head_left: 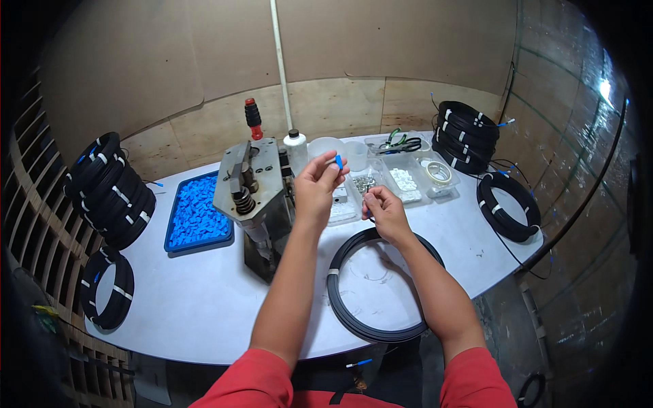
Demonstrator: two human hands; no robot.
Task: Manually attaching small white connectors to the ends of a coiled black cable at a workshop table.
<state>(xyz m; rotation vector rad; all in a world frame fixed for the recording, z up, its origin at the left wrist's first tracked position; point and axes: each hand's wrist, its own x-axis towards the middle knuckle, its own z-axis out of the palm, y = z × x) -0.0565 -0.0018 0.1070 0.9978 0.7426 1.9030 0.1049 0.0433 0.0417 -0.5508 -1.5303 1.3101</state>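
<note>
My left hand (317,190) is raised beside the press, pinching a small blue plastic connector piece (339,162) between thumb and fingertips. Lower and to its right, my right hand (388,214) is closed in a pinch over the far side of a coil of black cable (331,285). A short dark length of cable shows just under its fingertips; the tip is too small to make out. The coil lies on the white table, bound with a white band, and my right forearm passes over its right side.
A metal hand press (252,177) with a red-and-black handle stands left of my hands. Beside it sits a blue tray (170,239) of blue connector pieces. Clear bins (412,199) with small parts stand behind my right hand. Stacked cable coils (112,194) flank both sides.
</note>
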